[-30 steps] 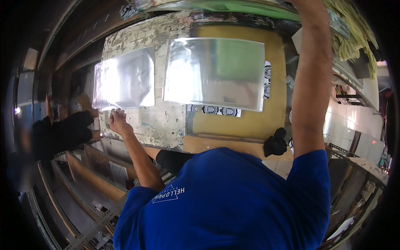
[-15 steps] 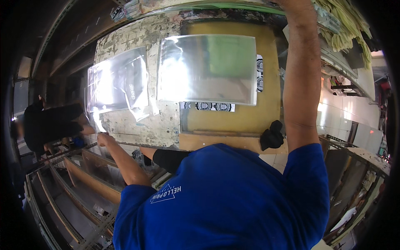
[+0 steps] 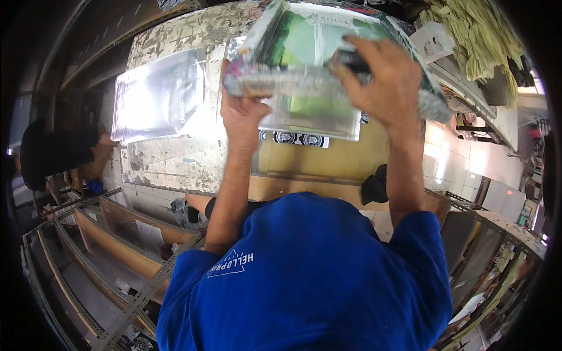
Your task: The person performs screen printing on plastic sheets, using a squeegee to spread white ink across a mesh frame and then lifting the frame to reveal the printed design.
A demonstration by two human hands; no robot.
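Note:
A paint-smeared screen-printing frame [image 3: 287, 82] with a green-stained mesh stands tilted over the work board. My left hand [image 3: 243, 114] is closed round its near left corner. Over the frame's near side, my right hand [image 3: 386, 82] has its fingers curled round a black block-like tool [image 3: 351, 61], blurred, so its exact kind is unclear. Below the frame lies a clear plastic sheet [image 3: 345, 126], partly hidden, on a yellow board [image 3: 328, 164]. Black-and-white printed strips [image 3: 301, 139] show along the sheet's near edge. Another clear plastic sheet [image 3: 158, 96] with small white print lies to the left.
A wooden strip [image 3: 281, 188] edges the worktable near my body, with a black cloth [image 3: 374, 186] at its right end. Yellowish cloths [image 3: 468, 35] hang at the far right. Shelving racks [image 3: 117, 251] stand at the lower left. A person in dark clothes [image 3: 58, 152] is at the left.
My left hand has let go of the left plastic sheet and now grips the frame. My right hand has come back from the far edge. The frame has swung down over the right-hand sheet.

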